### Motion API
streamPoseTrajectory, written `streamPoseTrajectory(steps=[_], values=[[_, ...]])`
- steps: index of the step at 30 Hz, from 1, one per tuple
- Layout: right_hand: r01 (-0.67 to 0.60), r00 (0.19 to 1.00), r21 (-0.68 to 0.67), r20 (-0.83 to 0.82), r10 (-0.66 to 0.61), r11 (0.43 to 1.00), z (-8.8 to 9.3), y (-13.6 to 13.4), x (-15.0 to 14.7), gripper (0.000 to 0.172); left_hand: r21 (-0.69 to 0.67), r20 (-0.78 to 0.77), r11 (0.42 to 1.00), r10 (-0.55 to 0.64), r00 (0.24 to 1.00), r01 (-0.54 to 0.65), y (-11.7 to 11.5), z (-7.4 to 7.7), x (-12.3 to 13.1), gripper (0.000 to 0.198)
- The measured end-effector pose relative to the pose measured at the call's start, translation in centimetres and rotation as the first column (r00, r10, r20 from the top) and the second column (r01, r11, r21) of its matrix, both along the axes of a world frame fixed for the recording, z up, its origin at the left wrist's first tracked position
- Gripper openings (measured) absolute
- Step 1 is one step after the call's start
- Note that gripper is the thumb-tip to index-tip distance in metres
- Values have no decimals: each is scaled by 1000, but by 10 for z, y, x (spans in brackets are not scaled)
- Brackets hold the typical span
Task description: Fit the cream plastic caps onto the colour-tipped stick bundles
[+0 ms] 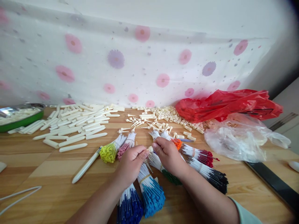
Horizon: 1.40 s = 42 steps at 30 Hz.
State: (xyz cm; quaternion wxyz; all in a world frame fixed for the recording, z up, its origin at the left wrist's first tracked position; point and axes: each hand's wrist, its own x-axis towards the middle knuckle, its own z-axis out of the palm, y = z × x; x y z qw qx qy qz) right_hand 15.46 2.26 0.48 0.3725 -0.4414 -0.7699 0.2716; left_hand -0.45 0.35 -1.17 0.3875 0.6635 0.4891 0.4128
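Note:
My left hand [132, 162] and my right hand [168, 156] meet over the bundles, both closed in a pinch. Between their fingertips sits a small cream plastic pen part [150, 149], mostly covered by the fingers. Around and beneath the hands lie banded bundles of pen refills: dark blue [130, 203], light blue [151, 197], green [171, 176], black [211, 174], red [201, 154], orange [177, 143], pink [126, 146] and yellow [111, 151]. Left of them rests an assembled multicolour pen [87, 165].
Cream pen barrels [72, 124] are heaped at the back left, beside a green-sided metal bowl [22, 124]. Small slotted pen parts [168, 115] and pointed pieces [137, 121] lie behind the bundles. Red [229, 104] and clear plastic bags [235, 140] stand at right, near a dark flat strip [273, 183].

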Motion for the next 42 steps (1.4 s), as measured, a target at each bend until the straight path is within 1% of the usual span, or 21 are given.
streamPoseTrajectory(steps=[3,5,6,7,9,10,11,13,16,18,21,23,25,27,30,32,34,36,38,40,42], values=[[-8,987,-176,-158,-21,984,-6,0,-10,30,233,-178,970,106,978,-63,-1,2,-3,33],[-36,973,-251,-230,-24,967,-9,4,-17,30,299,-207,950,161,965,-94,0,3,-4,29],[-24,979,-264,-200,-30,964,-9,7,-19,31,296,-182,948,176,968,-117,1,3,-5,28],[1,992,-263,-124,-35,965,-8,13,-21,31,253,-118,956,182,976,-147,3,3,-6,28],[78,994,-226,93,-58,971,-4,30,-21,33,14,179,977,205,962,-211,7,2,-8,25],[116,978,-200,193,-77,973,-1,41,-20,33,-139,354,968,244,903,-208,10,2,-9,23],[153,963,-180,248,-106,972,1,54,-20,33,-269,500,946,295,814,-178,13,2,-11,22],[242,925,-142,334,-184,960,3,78,-19,34,-411,660,904,383,646,-116,18,2,-15,18],[316,852,-94,465,-239,944,1,104,-21,29,-455,729,886,429,533,-90,24,2,-21,6],[304,816,-65,532,-225,950,0,108,-24,26,-483,757,873,457,467,-71,26,3,-24,11],[196,790,-51,600,-127,979,2,98,-29,25,-501,781,864,477,403,-51,27,3,-25,22],[61,774,-103,633,18,993,4,85,-32,20,-497,793,867,472,386,-41,27,4,-24,24],[-71,741,-180,649,173,981,5,71,-36,15,-487,799,873,458,389,-28,26,4,-23,22],[-145,714,-223,650,258,964,4,61,-39,15,-472,802,881,438,406,-18,24,5,-21,16],[-167,732,-202,631,259,965,2,54,-40,10,-444,797,896,397,456,-3,22,6,-20,10],[-158,778,-169,586,228,973,4,51,-35,7,-424,786,906,363,501,9,20,6,-19,7],[-126,839,-119,517,170,985,9,49,-28,13,-412,765,911,323,558,37,17,6,-17,10],[-79,947,-99,303,106,992,13,44,-21,18,-418,735,904,279,618,90,14,5,-15,18],[-66,998,-150,-36,61,987,12,38,-18,22,-428,699,888,208,684,167,10,4,-10,26],[-73,951,-214,-308,3,974,5,32,-20,22,-414,668,870,90,739,268,6,1,-5,34],[-45,918,-245,-392,-56,968,-3,26,-23,21,-407,642,851,7,766,333,3,-2,-1,37]])
